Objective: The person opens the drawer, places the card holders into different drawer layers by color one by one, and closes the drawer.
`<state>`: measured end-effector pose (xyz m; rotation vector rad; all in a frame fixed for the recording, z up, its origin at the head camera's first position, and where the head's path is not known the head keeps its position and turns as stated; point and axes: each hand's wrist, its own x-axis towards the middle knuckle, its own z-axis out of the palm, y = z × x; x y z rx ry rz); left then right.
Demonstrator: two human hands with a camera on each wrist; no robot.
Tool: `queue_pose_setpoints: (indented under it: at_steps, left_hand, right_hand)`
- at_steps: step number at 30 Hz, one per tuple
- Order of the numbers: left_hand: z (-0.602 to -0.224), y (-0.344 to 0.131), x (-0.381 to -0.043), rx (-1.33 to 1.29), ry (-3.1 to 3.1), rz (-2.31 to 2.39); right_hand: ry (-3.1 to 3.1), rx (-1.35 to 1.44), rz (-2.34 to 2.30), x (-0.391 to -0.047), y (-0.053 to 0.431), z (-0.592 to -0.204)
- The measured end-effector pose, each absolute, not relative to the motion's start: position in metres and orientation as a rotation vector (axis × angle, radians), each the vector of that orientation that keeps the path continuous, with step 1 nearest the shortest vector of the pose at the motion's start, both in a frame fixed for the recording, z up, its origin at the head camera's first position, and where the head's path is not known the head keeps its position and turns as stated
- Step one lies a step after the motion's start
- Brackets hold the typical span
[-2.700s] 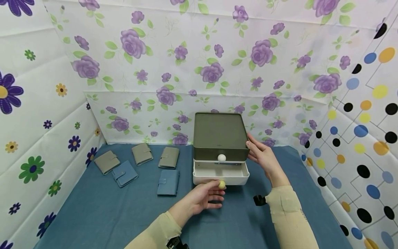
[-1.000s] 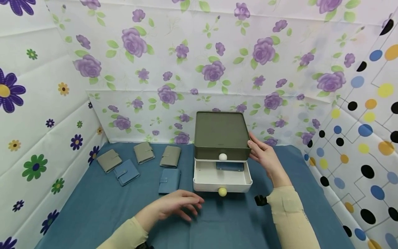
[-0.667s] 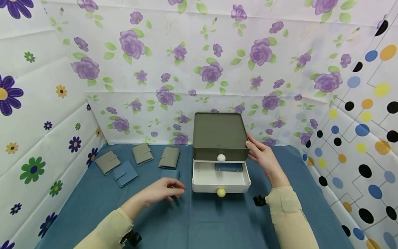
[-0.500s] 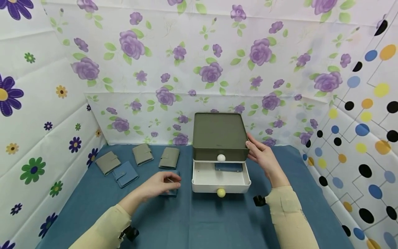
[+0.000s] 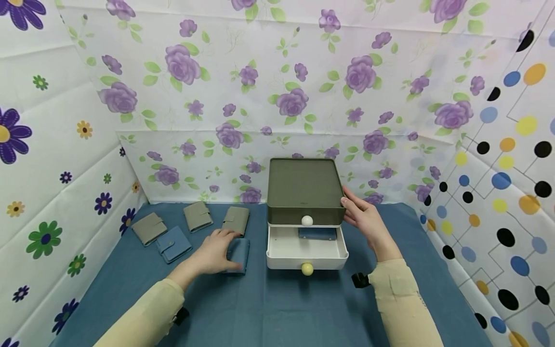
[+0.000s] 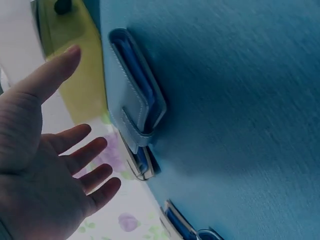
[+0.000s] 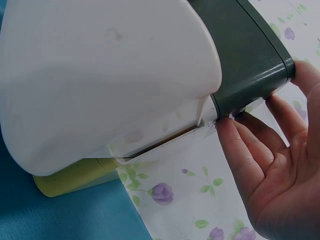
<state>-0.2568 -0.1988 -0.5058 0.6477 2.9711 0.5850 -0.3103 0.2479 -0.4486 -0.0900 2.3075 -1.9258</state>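
Observation:
In the head view my left hand [image 5: 215, 253] reaches over a blue wallet [image 5: 239, 256], its thumb and fingers spread at either side. The left wrist view shows the hand's fingers extended and apart from the wallet [image 6: 132, 90], which has a strap closure. My right hand [image 5: 366, 224] rests with fingers and thumb against the right side of a dark green drawer box [image 5: 305, 185]. Its white lower drawer [image 5: 282, 262], with a yellow knob [image 5: 307, 269], stands pulled out. Inside at the back lies another blue wallet [image 5: 318, 233].
Left on the blue cloth lie a grey wallet [image 5: 149, 228], a blue wallet [image 5: 173, 244] partly touching it, and two more grey wallets [image 5: 198, 216]. Patterned sheets [image 5: 217, 72] enclose the table at back and sides. A white knob [image 5: 307, 220] marks the upper drawer.
My left hand released the yellow knob after the lower drawer slid further out, exposing the wallet inside. It then moved left to above the blue wallet. My right hand stayed on the box.

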Motion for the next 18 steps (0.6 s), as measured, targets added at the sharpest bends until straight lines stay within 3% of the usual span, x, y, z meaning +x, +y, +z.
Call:
queue_pose_setpoints:
  at_steps: [18]
  left_hand:
    - [-0.5161, -0.1997, -0.2585, 0.623, 2.919, 0.341]
  right_hand:
    - [2.318, -0.088, -1.921, -0.3108, 0.2478, -0.4492]
